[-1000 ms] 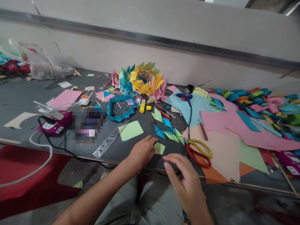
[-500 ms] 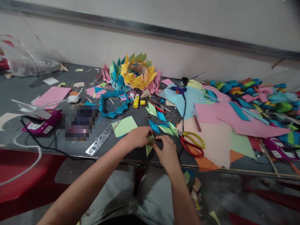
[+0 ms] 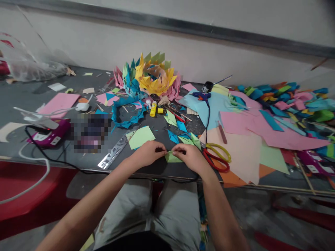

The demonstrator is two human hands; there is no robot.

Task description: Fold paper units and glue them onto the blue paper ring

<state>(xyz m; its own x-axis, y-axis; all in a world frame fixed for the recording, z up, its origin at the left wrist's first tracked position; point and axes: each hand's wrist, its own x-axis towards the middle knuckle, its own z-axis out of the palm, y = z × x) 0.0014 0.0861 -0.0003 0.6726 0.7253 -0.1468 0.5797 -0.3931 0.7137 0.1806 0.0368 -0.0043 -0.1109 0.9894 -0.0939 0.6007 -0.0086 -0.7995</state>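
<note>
A small piece of folded light green paper [image 3: 172,158] is pinched along its far edge between my two hands, near the table's front edge. My left hand [image 3: 151,153] closes finger and thumb on its left end. My right hand [image 3: 190,157] grips the right end in the same way. Just beyond lie folded green paper pieces [image 3: 185,139] and folded blue paper pieces [image 3: 172,137]. Left of them rests a stack of light green paper squares [image 3: 141,137], partly over a metal ruler [image 3: 113,153]. Scissors [image 3: 216,164] with red and yellow handles lie right of my right hand.
Folded paper rings [image 3: 154,82] stand at the back, with a blue paper ring [image 3: 127,122] in front. A yellow glue bottle [image 3: 153,109], a blue glue gun [image 3: 201,95] and pink paper sheets [image 3: 235,122] lie around. Purple power strips [image 3: 56,134] sit at the left and right.
The green paper has turned from a downward-pointing shape to lying level. My right hand has come over its far edge, and both hands now pinch it side by side.
</note>
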